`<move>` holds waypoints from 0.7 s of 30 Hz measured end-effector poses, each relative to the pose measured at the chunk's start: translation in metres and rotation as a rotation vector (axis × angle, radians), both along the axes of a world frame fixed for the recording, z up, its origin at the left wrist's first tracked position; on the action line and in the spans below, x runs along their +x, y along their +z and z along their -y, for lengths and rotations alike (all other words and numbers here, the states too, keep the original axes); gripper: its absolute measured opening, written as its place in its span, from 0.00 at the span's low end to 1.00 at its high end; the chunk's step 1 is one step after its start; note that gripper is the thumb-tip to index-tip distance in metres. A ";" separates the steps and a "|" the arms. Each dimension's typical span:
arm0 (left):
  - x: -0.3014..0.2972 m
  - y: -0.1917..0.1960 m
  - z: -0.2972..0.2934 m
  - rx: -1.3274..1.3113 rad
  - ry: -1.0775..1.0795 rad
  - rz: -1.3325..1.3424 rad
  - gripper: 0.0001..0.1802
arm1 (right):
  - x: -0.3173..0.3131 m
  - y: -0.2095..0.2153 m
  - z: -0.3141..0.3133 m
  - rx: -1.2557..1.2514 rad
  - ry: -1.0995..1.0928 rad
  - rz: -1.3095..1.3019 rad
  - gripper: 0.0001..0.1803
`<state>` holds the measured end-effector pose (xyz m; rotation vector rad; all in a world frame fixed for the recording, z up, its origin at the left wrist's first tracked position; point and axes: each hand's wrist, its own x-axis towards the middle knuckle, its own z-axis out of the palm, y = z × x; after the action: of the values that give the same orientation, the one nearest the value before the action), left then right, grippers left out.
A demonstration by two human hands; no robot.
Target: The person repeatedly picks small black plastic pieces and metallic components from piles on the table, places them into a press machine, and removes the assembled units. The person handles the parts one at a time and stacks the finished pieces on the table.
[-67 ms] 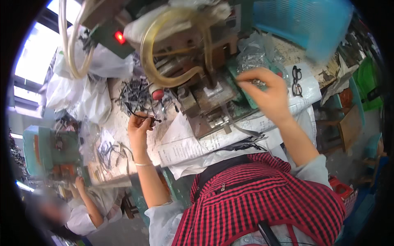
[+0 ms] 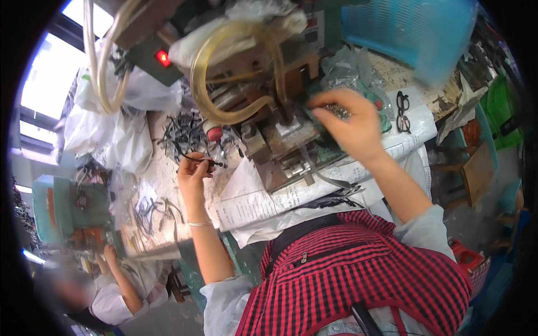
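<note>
My left hand (image 2: 194, 178) is closed around a thin black eyeglass temple (image 2: 215, 163), left of the bench machine. A pile of similar dark slender pieces (image 2: 184, 130) lies just beyond it. My right hand (image 2: 354, 124) is raised on the machine's right side, thumb and fingertips drawn together; motion blurs it, and anything between the fingertips is too small to make out. Those fingertips are near the machine's metal work block (image 2: 287, 130). Small shiny bits (image 2: 338, 110) show through the gap between thumb and fingers.
A yellowed hose (image 2: 197, 78) loops over the machine, beside a red knob (image 2: 214, 134). Black-framed glasses (image 2: 403, 112) lie on paper at the right. A blue basket (image 2: 406, 33) stands behind. Dark strips (image 2: 336, 197) lie near my apron. Another person (image 2: 120, 285) works at lower left.
My right hand has moved slightly left, closer to the machine's work block. My left hand keeps its hold on the temple, with almost no shift.
</note>
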<state>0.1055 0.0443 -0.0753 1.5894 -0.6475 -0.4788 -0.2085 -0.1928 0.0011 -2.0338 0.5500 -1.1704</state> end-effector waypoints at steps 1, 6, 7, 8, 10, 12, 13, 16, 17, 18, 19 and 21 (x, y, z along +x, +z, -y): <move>-0.013 0.001 0.015 -0.051 0.030 -0.048 0.05 | 0.013 -0.003 0.001 0.109 0.011 0.060 0.11; -0.062 -0.004 0.031 -0.259 0.186 -0.024 0.12 | 0.035 -0.020 -0.024 0.375 -0.005 0.248 0.23; -0.076 0.012 0.036 -0.365 0.198 0.008 0.11 | 0.033 -0.024 -0.026 0.420 0.015 0.241 0.24; -0.090 0.037 0.044 -0.479 0.209 0.047 0.10 | 0.033 -0.024 -0.025 0.459 0.037 0.242 0.25; -0.118 0.095 0.050 -0.747 0.021 0.199 0.04 | 0.034 -0.015 -0.027 0.504 0.088 0.282 0.27; -0.126 0.123 0.070 -0.714 -0.012 0.466 0.04 | 0.037 -0.005 -0.041 0.525 0.138 0.356 0.27; -0.129 0.131 0.078 -0.685 -0.030 0.598 0.06 | 0.037 -0.002 -0.043 0.542 0.129 0.349 0.29; -0.131 0.135 0.081 -0.678 -0.019 0.497 0.08 | 0.034 0.006 -0.055 0.658 0.142 0.429 0.29; -0.131 0.127 0.079 -0.645 -0.006 0.641 0.08 | 0.025 0.016 -0.060 0.620 0.181 0.360 0.30; -0.131 0.116 0.077 -0.609 0.005 0.785 0.09 | 0.015 0.020 -0.064 0.482 0.183 0.277 0.32; -0.134 0.107 0.074 -0.567 -0.042 0.927 0.10 | 0.006 0.026 -0.059 0.405 0.194 0.172 0.30; -0.156 0.099 0.081 -0.459 -0.162 1.205 0.10 | -0.013 0.020 -0.038 0.310 0.135 0.039 0.23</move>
<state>-0.0504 -0.0367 0.0241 1.2570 -1.6505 0.5762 -0.2213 -0.1553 0.0206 -1.7519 0.5300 -0.9765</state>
